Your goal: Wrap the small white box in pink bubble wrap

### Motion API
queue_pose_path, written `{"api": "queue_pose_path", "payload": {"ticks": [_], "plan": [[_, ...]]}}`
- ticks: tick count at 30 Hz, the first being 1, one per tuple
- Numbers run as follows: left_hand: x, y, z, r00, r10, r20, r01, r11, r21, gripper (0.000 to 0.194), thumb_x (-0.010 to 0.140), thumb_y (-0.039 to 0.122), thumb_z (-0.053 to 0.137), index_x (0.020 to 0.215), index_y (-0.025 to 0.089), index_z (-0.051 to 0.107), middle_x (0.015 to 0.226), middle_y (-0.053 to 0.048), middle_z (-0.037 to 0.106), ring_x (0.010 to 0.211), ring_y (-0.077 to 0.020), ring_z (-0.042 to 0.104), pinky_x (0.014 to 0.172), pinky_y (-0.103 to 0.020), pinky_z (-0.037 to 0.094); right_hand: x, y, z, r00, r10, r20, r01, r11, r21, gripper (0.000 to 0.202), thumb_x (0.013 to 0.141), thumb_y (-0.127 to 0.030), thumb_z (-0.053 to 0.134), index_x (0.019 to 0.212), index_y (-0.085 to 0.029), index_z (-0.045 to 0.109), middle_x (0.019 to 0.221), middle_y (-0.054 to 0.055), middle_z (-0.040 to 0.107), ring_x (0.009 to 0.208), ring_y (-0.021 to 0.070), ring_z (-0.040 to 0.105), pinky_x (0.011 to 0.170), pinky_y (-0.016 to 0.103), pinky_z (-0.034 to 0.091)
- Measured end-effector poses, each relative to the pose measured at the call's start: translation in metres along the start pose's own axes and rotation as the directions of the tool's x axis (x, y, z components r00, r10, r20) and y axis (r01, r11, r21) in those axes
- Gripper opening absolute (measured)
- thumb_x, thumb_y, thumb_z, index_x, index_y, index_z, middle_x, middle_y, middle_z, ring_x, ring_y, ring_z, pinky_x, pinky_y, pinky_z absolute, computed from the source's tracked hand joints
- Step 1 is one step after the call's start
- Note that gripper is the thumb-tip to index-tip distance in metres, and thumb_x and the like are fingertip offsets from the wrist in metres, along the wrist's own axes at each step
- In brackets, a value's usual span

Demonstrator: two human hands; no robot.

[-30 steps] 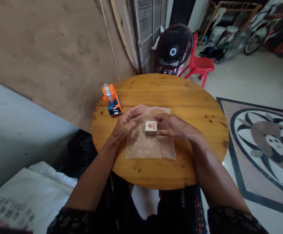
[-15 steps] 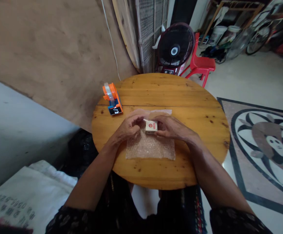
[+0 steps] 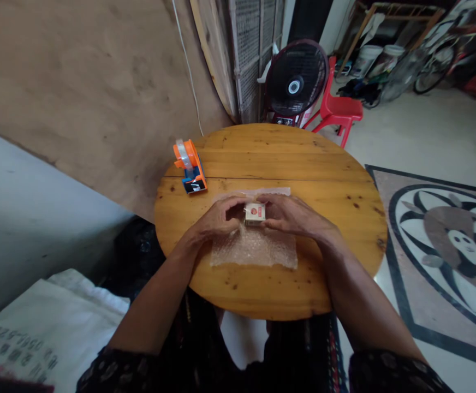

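A small white box [image 3: 255, 214] with a red emblem and red lettering sits on a sheet of clear bubble wrap [image 3: 254, 251], spread on the table. My right hand [image 3: 293, 215] grips the box at its right side, thumb at the near corner and fingers behind. On the other side, my left hand [image 3: 221, 217] curves around the box's left end. Its thumb and fingers are apart, with the fingertips close to the box's far left corner; whether they touch it I cannot tell.
An orange and blue tape dispenser [image 3: 191, 166] stands at the left edge of the round wooden table [image 3: 287, 150]. Beyond the table are a dark fan [image 3: 297, 79] and a red chair [image 3: 342, 109]. A wooden panel [image 3: 99, 82] leans close on the left.
My left hand's fingers have stretched toward the far side of the box, and its thumb has shifted slightly right. The wrap's far part lies lower. My right hand stays at the box.
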State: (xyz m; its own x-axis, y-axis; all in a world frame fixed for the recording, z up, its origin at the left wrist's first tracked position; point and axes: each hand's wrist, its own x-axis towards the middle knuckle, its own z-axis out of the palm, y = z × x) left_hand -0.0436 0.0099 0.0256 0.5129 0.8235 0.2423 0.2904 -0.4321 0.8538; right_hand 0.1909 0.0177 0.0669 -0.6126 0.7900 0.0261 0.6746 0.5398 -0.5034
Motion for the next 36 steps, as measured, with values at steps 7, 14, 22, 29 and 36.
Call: {"api": "queue_pose_path", "payload": {"ticks": [7,14,22,29,36], "plan": [[-0.001,-0.005,0.002,1.000,-0.002,0.029,0.000,0.998,0.055,0.054,0.071,0.023,0.061,0.125,0.021,0.058,0.123,-0.008,0.064,0.114,-0.0277,0.059,0.102,-0.046,0.046,-0.005,0.005,-0.002,0.985,-0.141,-0.102,0.140,0.990,-0.022,0.055,0.082,-0.032,0.065,0.136,-0.025,0.051,0.138,0.009,0.056,0.127,0.0287,0.052,0.106,0.048,0.042],[0.000,-0.005,0.006,1.000,0.006,-0.026,-0.001,0.986,0.170,0.052,0.074,0.025,0.064,0.125,0.020,0.057,0.127,-0.009,0.063,0.116,-0.0262,0.058,0.104,-0.044,0.044,-0.007,0.011,-0.005,0.982,-0.172,-0.082,0.177,0.983,0.053,0.053,0.082,-0.031,0.065,0.134,-0.026,0.052,0.136,0.008,0.057,0.123,0.0275,0.056,0.102,0.046,0.045],[0.000,-0.001,0.006,0.999,0.023,-0.023,-0.019,0.986,0.167,0.043,0.075,0.024,0.065,0.118,0.021,0.061,0.117,-0.007,0.067,0.108,-0.0238,0.061,0.098,-0.041,0.046,-0.007,-0.005,-0.009,0.965,-0.255,-0.066,0.260,0.961,0.093,0.035,0.082,-0.034,0.067,0.116,-0.026,0.063,0.125,0.005,0.062,0.117,0.0245,0.058,0.100,0.042,0.045],[0.000,-0.007,0.006,1.000,0.009,-0.024,-0.005,0.991,0.136,0.049,0.076,0.029,0.065,0.122,0.018,0.058,0.120,-0.011,0.065,0.111,-0.0255,0.061,0.099,-0.043,0.047,-0.005,0.005,-0.008,0.960,-0.203,-0.194,0.231,0.964,0.135,0.030,0.085,-0.033,0.064,0.113,-0.025,0.063,0.124,0.006,0.062,0.116,0.0233,0.058,0.099,0.041,0.046],[-0.015,0.036,-0.006,0.998,0.055,-0.034,-0.035,0.895,0.444,0.053,0.077,0.033,0.066,0.126,0.016,0.054,0.131,-0.013,0.057,0.123,-0.0276,0.052,0.106,-0.046,0.040,0.001,0.012,0.005,0.962,-0.123,-0.243,0.174,0.964,0.201,0.025,0.091,-0.026,0.051,0.113,-0.022,0.063,0.119,0.007,0.066,0.108,0.0217,0.061,0.092,0.038,0.048]]}}
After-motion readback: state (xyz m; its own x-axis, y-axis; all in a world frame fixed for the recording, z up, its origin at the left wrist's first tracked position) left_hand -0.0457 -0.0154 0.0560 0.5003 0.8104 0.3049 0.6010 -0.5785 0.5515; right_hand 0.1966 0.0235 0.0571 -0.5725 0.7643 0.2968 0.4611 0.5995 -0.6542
